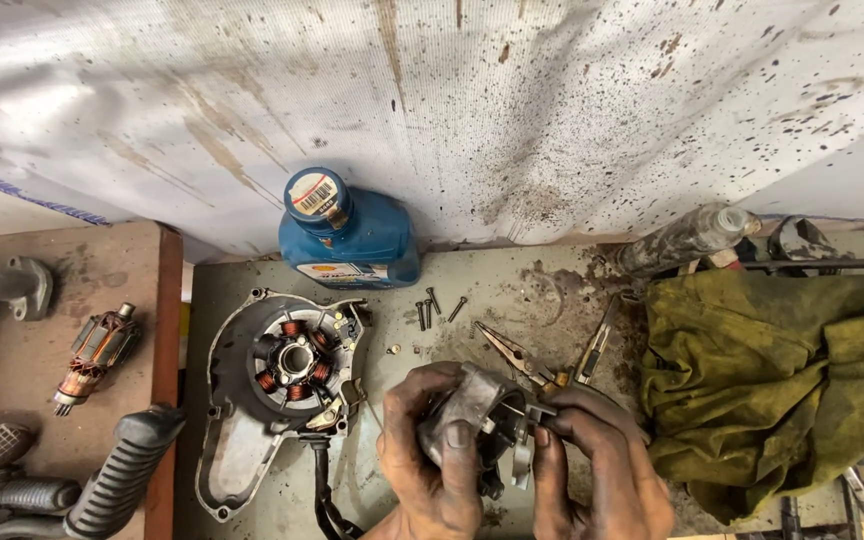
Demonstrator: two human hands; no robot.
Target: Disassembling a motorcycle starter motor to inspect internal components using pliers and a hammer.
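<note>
Lower centre of frame: a small grey metal motor part [472,405] is held above the grimy bench top [552,290] by both hands.
Left hand [430,450]: closed around the part's rounded housing, thumb pressed on its front face.
Right hand [597,465]: fingertips pinched narrow on a dark fitting at the part's right side; what exactly is pinched cannot be told.
Centre left: an engine side cover [252,400] with copper stator coils [295,358] is laid flat, its black cable trailing to the bottom edge.
Upper centre: a blue oil bottle [347,235] is stood against the stained sheet [452,100].
Centre: loose dark screws [434,305] are scattered below the bottle; needle-nose pliers [514,355] are lying just above the hands.
Right: a crumpled olive rag [772,370] is spread over tools.
Left edge: a copper-wound armature [97,355] is lying on a brown board [72,270]; black rubber grips [122,475] are seen at lower left.
</note>
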